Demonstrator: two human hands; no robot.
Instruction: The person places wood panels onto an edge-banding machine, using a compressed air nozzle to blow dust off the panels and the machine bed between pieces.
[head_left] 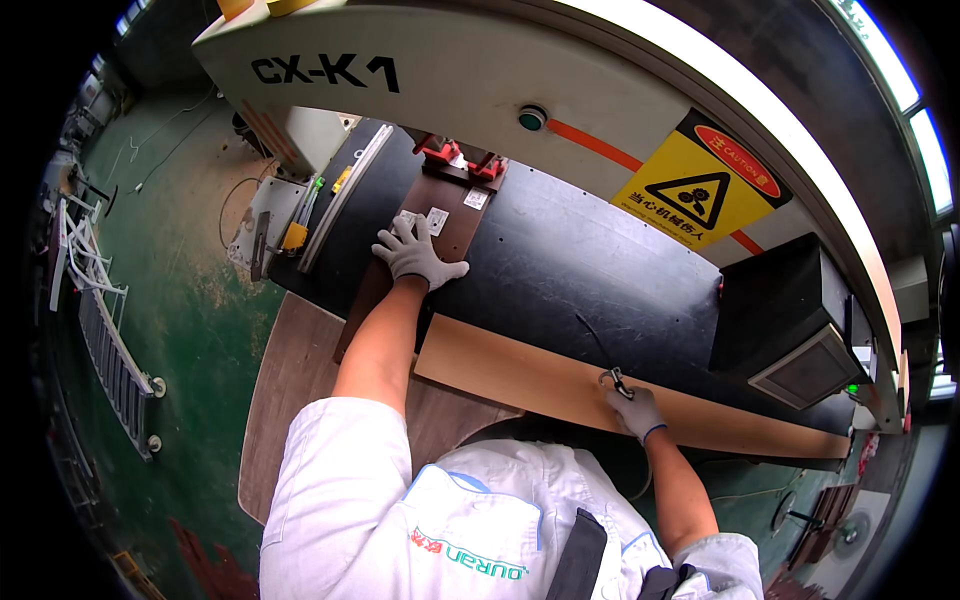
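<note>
My left hand (418,256), in a pale grey work glove, lies flat with fingers spread on a dark brown board (460,222). White labels (437,221) are stuck on the board near my fingertips. Two red clamps (488,166) stand at the board's far end, under the machine's beam. Lower right, my gloved right hand (637,412) is closed around an air blow gun (618,381) with a thin dark nozzle angled up and left. It is over a long tan board (530,372) along the table's near edge. My palm hides most of the gun's handle.
The black machine table (590,260) extends under a large pale beam (450,85) with a green button and a yellow warning sign (705,180). A black monitor box (775,310) stands at right. A wood-grain panel (290,400) lies lower left. A roller stand (115,345) is further left.
</note>
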